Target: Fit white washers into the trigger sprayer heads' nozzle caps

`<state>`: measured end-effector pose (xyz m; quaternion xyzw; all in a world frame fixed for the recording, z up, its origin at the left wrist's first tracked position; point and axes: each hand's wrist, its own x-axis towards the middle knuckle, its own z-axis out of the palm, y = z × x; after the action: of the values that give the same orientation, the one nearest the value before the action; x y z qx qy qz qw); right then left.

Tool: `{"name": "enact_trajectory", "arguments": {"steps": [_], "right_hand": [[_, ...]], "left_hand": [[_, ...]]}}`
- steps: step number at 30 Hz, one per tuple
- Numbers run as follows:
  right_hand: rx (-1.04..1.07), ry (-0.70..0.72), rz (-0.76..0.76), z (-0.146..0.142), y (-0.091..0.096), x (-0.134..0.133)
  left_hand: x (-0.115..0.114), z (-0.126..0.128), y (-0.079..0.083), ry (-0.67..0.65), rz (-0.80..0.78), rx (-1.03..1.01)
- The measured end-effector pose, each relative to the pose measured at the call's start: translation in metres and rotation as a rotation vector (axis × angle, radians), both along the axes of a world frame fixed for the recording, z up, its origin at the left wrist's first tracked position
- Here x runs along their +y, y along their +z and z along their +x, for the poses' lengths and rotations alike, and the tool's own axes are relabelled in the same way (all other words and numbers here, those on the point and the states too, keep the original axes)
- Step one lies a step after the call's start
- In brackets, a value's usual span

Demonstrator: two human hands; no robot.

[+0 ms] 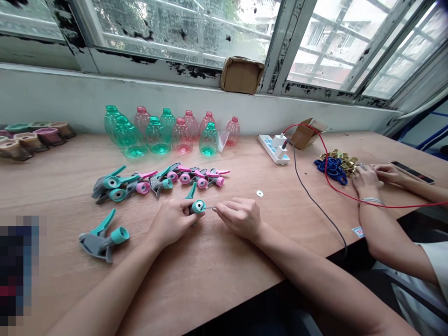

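Observation:
My left hand (174, 220) is closed round a grey and teal spray trigger head (199, 206), its round collar opening turned toward me. Between the fingertips of my right hand (241, 215) is a thin dark rod (209, 208), whose tip reaches the collar's edge. I cannot tell what kind of tool the rod is. A single teal and grey trigger head (103, 238) lies left of my left forearm. Beyond my hands is a row of teal and pink trigger heads (143, 186). To the right of my right hand, a small white washer (259, 193) rests on the table.
Green bottles (159, 135) and pink bottles (182, 136) stand along the wall. A power strip (274, 149) with a red cable (327, 168) and a dark cable sits at right. A co-worker's hands (367, 181) are beside blue rings (332, 170) and gold pieces. Containers (31, 140) stand far left.

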<state>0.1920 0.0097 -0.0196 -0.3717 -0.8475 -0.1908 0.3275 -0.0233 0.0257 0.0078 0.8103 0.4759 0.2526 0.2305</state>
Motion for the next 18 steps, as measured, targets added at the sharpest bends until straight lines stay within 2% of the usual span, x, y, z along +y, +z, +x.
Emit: {"name": "enact_trajectory", "arguments": {"steps": [18], "right_hand": [[0.099, -0.023, -0.088, -0.0003, -0.0078, 0.0034]], "left_hand": [[0.0017, 0.0004, -0.0029, 0.025, 0.029, -0.005]]}}
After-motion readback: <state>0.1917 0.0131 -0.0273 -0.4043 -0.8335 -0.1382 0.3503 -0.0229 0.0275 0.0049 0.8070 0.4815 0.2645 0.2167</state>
